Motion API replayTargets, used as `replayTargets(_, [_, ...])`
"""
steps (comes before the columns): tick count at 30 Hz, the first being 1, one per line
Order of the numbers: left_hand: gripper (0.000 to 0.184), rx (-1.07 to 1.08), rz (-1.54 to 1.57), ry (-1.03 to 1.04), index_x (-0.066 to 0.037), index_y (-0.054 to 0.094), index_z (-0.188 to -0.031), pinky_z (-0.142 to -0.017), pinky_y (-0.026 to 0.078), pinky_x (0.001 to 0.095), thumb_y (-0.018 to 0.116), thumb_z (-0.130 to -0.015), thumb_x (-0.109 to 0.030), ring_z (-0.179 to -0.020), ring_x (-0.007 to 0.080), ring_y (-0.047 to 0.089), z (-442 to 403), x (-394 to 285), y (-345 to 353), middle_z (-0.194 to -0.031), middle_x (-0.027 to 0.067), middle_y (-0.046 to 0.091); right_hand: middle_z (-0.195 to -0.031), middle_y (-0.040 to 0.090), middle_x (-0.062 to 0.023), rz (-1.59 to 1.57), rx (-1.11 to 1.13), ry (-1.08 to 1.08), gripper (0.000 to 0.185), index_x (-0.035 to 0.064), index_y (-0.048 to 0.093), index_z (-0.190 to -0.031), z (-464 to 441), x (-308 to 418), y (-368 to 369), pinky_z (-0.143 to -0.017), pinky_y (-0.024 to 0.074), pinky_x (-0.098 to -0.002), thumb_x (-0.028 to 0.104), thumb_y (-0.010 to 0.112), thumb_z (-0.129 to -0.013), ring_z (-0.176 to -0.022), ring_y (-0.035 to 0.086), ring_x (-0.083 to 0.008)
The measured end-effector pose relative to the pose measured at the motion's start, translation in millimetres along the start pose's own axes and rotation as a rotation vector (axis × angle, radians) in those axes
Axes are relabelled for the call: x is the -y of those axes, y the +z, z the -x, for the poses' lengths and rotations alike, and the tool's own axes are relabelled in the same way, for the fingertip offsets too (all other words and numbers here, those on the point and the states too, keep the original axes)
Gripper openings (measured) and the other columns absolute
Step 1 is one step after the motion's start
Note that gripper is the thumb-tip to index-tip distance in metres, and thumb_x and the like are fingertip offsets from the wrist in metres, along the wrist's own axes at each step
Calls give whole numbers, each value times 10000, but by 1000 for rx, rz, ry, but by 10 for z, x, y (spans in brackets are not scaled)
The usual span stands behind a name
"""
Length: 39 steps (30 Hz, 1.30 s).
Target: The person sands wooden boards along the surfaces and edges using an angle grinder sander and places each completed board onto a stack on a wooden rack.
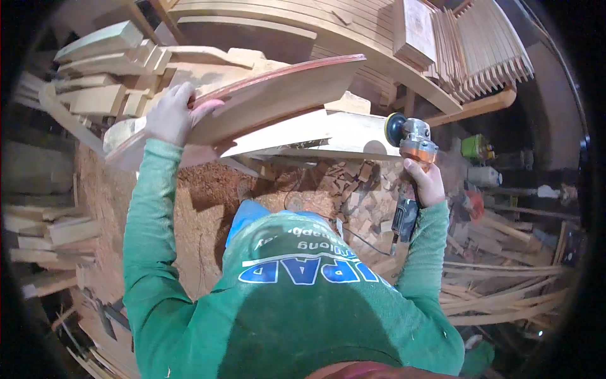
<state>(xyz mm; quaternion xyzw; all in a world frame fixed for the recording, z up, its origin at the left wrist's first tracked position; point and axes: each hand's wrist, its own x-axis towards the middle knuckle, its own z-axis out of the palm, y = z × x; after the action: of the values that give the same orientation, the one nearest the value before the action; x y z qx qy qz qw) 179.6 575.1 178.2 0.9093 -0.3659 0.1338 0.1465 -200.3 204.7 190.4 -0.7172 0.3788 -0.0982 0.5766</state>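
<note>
My left hand (169,115) is closed around the near left part of a long flat wooden board (278,91), which is tilted up above the workbench. In my right hand (427,182) is an angle grinder (417,142) with a round dark sanding pad, held by its orange-and-metal head. The pad faces left, close to the right end of a pale plank (353,129) on the bench. The grinder's dark body hangs down along my right forearm, and a cord trails from it. A gap separates the pad from the tilted board.
Cut wooden pieces (101,57) are stacked at the back left. A slatted wooden frame (284,12) and a row of thin boards (467,44) stand at the back. Sawdust and offcuts (360,189) cover the floor. A green container (476,147) and long wood strips (505,290) are at right.
</note>
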Motion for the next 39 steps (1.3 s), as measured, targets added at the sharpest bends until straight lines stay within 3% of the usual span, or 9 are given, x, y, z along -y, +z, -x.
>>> replayTargets(6, [508,295,-20,-69,-73,715,-1007,-727,541,459,825,-805,-527,-813,368,690,345,294,-671,-879,148,718,-983,667,-4,69,107,-87,395,6,651,-1269,132,392,262,-749,505,-275,245,727,-964,-823,611,-91])
replayTargets(10, [446,254,111,-147,-84,746,-1086,-721,534,408,859,-809,-415,-790,333,705,843,1012,-1038,-861,155,724,-1042,676,-17,50,193,-20,441,-7,610,-1317,382,820,496,-785,511,-273,231,732,-966,-860,615,-92])
replayTargets(11, [424,263,206,-231,-55,745,-1129,-727,552,348,889,-807,-289,-766,221,715,959,1205,-1067,-871,107,753,-1078,672,-24,54,216,-26,453,-7,601,-1327,413,909,613,-816,510,-276,229,735,-963,-899,615,-97])
replayTargets(14, [379,183,878,-472,-4,737,-1111,-831,560,291,896,-795,-140,-911,129,699,1293,1656,-817,-987,43,755,-1185,661,-47,88,272,-42,493,-8,575,-1358,498,1210,1090,-908,507,-287,220,745,-956,-1014,618,-115])
replayTargets(19, [414,188,1086,-476,21,721,-1197,-898,564,287,873,-828,-90,-977,111,692,1414,1638,-354,-1088,52,762,-1186,667,-36,159,421,-130,476,-33,593,-1330,724,1883,2095,-939,477,-262,224,737,-955,-1038,604,-93])
replayTargets(26, [369,132,1171,-270,14,760,-1161,-918,565,303,864,-818,-72,-989,117,709,1456,1688,-240,-1087,84,792,-927,749,-118,563,365,-289,620,-7,727,-1162,763,2226,3147,-788,547,-331,529,797,-859,-834,710,-168])
replayTargets(32, [366,130,1126,-184,18,761,-1152,-905,573,310,851,-803,-46,-986,153,736,1416,1742,-222,-1092,123,787,-978,763,-121,755,482,-312,541,-2,719,-1174,835,2427,3543,-820,550,-323,463,778,-903,-876,720,-170])
replayTargets(37, [375,97,1227,-166,5,740,-1164,-820,578,312,803,-796,-27,-914,163,741,1464,1804,-103,-1006,118,783,-1189,709,-104,379,629,-123,471,-68,596,-1304,1066,2603,3971,-965,519,-331,181,773,-945,-1063,656,-145])
replayTargets(39, [420,122,1229,-193,-6,727,-1192,-782,570,315,772,-775,-13,-851,166,730,1480,1817,-58,-941,156,768,-1202,702,-112,396,650,-90,494,-69,570,-1330,1104,2640,4044,-984,512,-332,180,765,-951,-1089,654,-153])
